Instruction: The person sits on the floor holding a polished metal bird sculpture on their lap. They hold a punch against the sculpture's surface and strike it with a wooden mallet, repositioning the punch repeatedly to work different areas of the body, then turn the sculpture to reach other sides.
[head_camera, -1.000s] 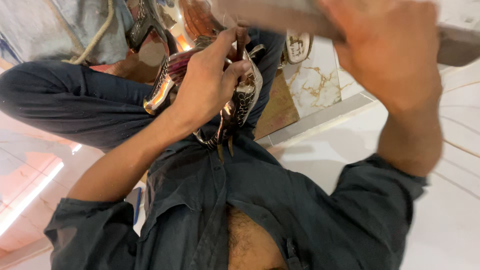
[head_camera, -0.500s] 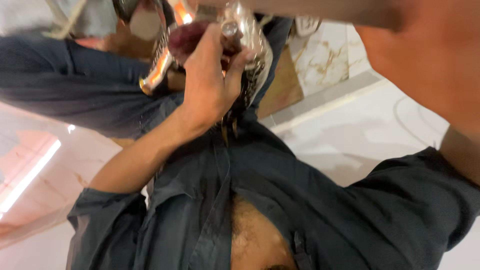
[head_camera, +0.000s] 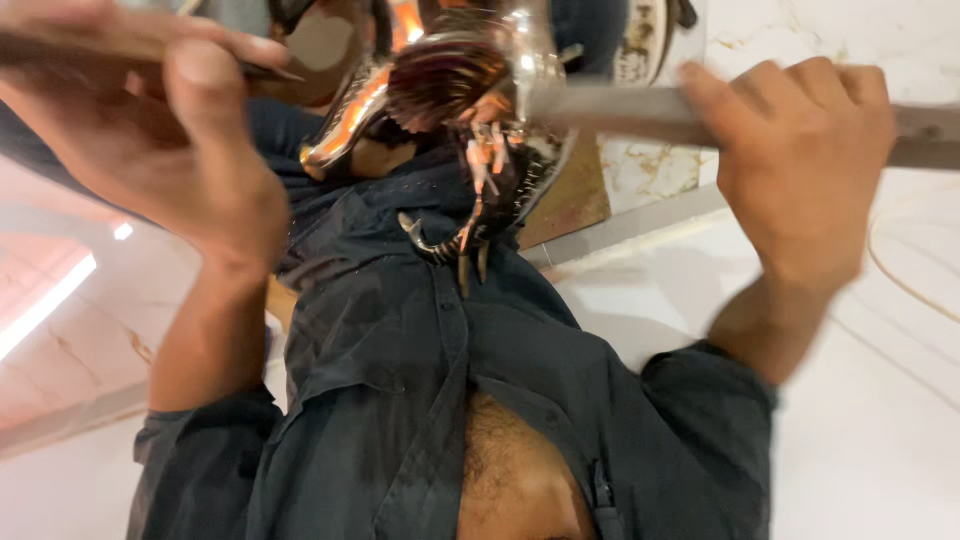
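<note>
Bright, motion-blurred hands; glare on floor

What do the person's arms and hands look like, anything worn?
Both hands, left hand and right hand, are bare: no gloves, rings or watch visible. Dark navy shirt sleeves are rolled up around the elbows, leaving the forearms bare. The picture is motion-blurred.

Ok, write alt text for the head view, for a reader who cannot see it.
Both hands grip a long flat bar held crosswise: the left hand at one end, the right hand on the bar at the other. Between them sits a shiny, ornate metal piece with curved prongs. Below are a dark shirt and a pale marble floor.
</note>
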